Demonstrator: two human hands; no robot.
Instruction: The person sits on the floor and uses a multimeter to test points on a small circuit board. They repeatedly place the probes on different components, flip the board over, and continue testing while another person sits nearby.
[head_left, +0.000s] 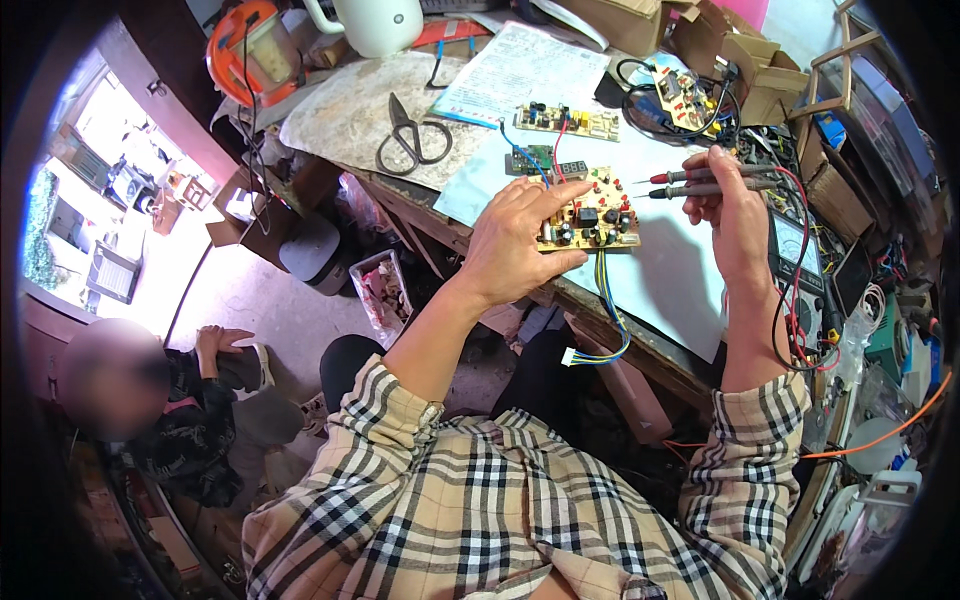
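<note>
My left hand (505, 243) grips the left side of a tan circuit board (615, 222), thumb along its near edge and fingers over its top. Yellow, blue and black wires (607, 295) run from the board over the table edge to a white plug (570, 356). Between the closed fingers of my right hand (738, 222) are two multimeter probes, a red one (668, 178) above a black one (672, 192). Their tips point left, just right of the board, seemingly apart from it. A second narrow board (570, 121), joined by red and blue wires, lies beyond.
An analog multimeter (793, 243) stands at the right amid cables and clutter. Black scissors (408, 140) and a printed sheet (525, 70) lie on the far left. Another board (685, 98) rests among black cords. A person (190, 420) sits at the lower left, near a waste bin (382, 290).
</note>
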